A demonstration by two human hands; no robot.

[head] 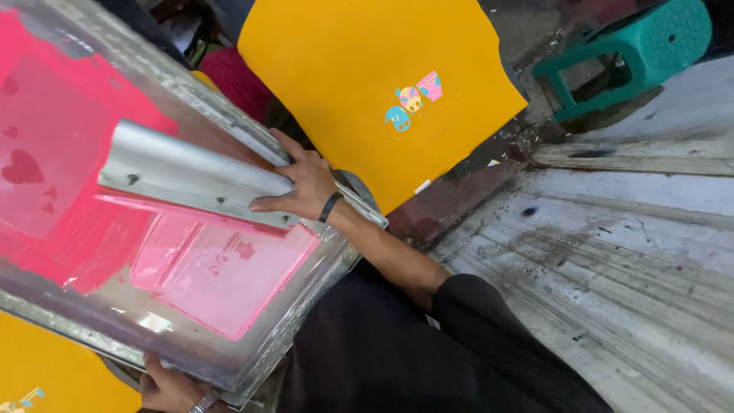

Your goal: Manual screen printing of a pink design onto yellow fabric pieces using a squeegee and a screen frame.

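squeegee [191,177] under right hand [302,186]; left hand [170,388] grips screen frame [306,294].

A long work surface [459,200] runs from the lower left of the frame toward the upper centre, its bare strip dark, reddish-brown and stained beside the cloth. On it, at upper centre, lies 1 flat orange fabric piece [344,69] with a small print [414,98] of 3 figures in blue, yellow and pink. At lower left a 2nd orange fabric piece [53,367] lies flat, a bit of print at its bottom edge. The metal-framed printing screen [252,359], coated with pink ink, seems to rest over this piece, though its contact is hidden. At right the grey floor [634,260] is streaked and scuffed; a green plastic stool [650,42] lies tipped on it at upper right.
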